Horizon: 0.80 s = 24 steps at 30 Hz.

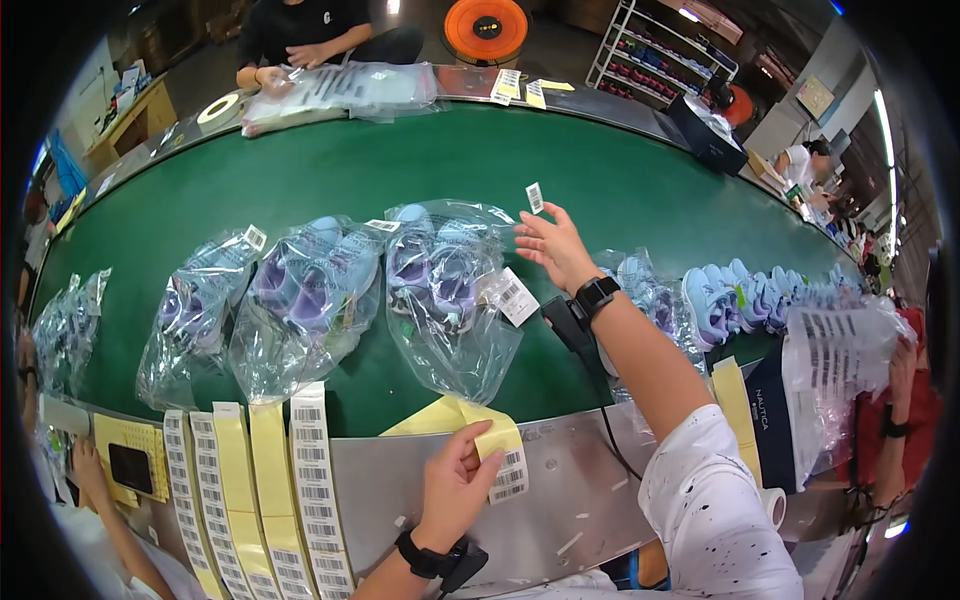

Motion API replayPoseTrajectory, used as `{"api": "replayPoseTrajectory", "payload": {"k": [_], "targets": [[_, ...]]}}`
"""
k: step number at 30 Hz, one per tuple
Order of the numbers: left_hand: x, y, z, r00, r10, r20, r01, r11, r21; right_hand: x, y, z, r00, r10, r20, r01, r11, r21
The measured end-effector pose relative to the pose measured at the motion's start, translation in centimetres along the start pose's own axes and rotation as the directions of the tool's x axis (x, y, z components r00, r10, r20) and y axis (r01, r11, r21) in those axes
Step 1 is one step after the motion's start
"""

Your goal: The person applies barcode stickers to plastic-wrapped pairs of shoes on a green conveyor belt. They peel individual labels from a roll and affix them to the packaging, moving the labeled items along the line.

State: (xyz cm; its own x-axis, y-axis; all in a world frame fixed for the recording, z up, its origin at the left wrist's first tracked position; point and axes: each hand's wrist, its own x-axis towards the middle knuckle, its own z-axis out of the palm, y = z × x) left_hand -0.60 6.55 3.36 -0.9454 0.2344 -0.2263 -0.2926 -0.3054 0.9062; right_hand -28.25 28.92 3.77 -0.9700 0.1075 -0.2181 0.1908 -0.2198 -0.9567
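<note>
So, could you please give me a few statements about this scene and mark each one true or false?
1. The left hand holds a strip of labels. True.
2. The right hand holds a small white label. True.
3. The bagged shoes are bright red. False: the bagged shoes are light blue and purple.
4. The large fan is green. False: the large fan beyond the table is orange.
5. Both wrists are bare. False: each has a black band on it.
</note>
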Motion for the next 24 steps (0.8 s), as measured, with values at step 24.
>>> {"api": "replayPoseTrajectory", "payload": {"k": [24], "targets": [[-0.1,-1.0,0.0,0.999,0.036,0.013,-0.036,0.999,-0.002,1.0,-1.5,4.3,0.999,0.028,-0.046,-0.035,0.986,-0.163]]}}
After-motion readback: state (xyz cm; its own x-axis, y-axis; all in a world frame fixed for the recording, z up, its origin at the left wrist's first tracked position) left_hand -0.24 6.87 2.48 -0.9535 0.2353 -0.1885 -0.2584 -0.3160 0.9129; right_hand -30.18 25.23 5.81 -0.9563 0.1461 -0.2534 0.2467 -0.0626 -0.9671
